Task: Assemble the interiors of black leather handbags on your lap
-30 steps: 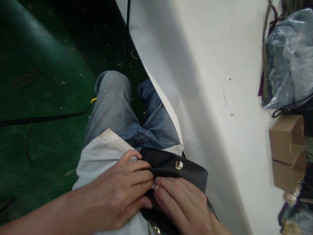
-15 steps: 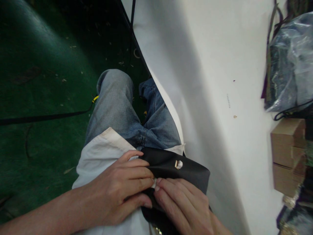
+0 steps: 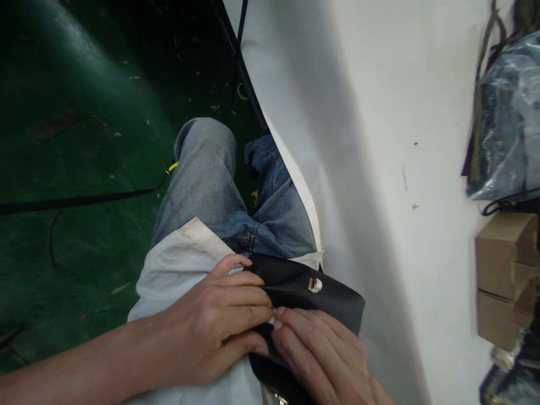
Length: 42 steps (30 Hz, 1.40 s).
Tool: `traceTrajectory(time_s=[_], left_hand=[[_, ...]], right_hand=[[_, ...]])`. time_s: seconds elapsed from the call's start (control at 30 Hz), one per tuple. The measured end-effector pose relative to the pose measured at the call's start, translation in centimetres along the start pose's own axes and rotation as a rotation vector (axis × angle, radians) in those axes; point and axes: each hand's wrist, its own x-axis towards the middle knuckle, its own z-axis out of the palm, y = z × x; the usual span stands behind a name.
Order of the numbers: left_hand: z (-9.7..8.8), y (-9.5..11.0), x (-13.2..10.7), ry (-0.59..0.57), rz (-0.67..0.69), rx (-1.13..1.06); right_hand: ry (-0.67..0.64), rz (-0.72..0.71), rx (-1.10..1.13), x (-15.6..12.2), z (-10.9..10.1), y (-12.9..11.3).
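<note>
A black leather bag piece [image 3: 320, 298] with a small gold and white clasp [image 3: 314, 286] lies in my lap, against the edge of the white table [image 3: 379, 140]. My left hand [image 3: 215, 332] grips its near edge, fingers curled over the leather. My right hand [image 3: 320, 354] meets it fingertip to fingertip, pinching the same edge. Between the fingertips sits something small and pale that I cannot make out. More of the black piece hangs below my hands, with a bit of gold hardware [image 3: 274, 398] at the bottom edge.
My jeans-clad legs [image 3: 211, 180] and white shirt hem [image 3: 177, 259] fill the middle. A green floor [image 3: 76, 140] with a black strap [image 3: 84, 199] lies left. On the table's right stand cardboard boxes [image 3: 504, 270] and a plastic bag of goods [image 3: 506, 129].
The view has drifted slightly, shifting everything right. Both hands stay pinched on the black piece's edge with only small finger movements.
</note>
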Motion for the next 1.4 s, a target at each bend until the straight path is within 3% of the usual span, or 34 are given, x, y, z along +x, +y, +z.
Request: traceTrajectory(time_s=[0.13, 0.3, 0.77, 0.93, 1.03, 1.13, 1.23, 1.4], left_hand=[[-0.2, 0.3, 0.1, -0.019, 0.021, 0.003], [-0.7, 0.5, 0.5, -0.071, 0.071, 0.059], [-0.7, -2.0, 0.8, -0.158, 0.202, 0.168], [-0.5, -2.4, 0.9, -0.141, 0.246, 0.133], [-1.2, -2.0, 1.0, -0.173, 0.214, 0.091], [-2.2, -1.0, 1.5, -0.214, 0.100, 0.028], [-2.2, -0.1, 1.8, -0.161, 0.050, 0.070], [-0.4, 0.7, 1.5, -0.012, 0.021, 0.163]], right_hand=[[0.042, -0.015, 0.004, 0.1, 0.0, 0.0], [-0.069, 0.017, -0.036, -0.4, -0.5, -0.2], [0.094, 0.080, 0.036, -1.5, 1.4, 0.3], [0.130, 0.140, -0.017, -1.4, 1.0, -0.4], [0.111, 0.113, -0.053, -0.2, 0.4, -0.6], [0.128, 0.053, -0.045, 1.0, 0.1, -0.5], [0.177, 0.038, -0.071, 1.4, 0.2, -0.4], [0.197, 0.071, -0.095, 1.1, 0.5, -0.3]])
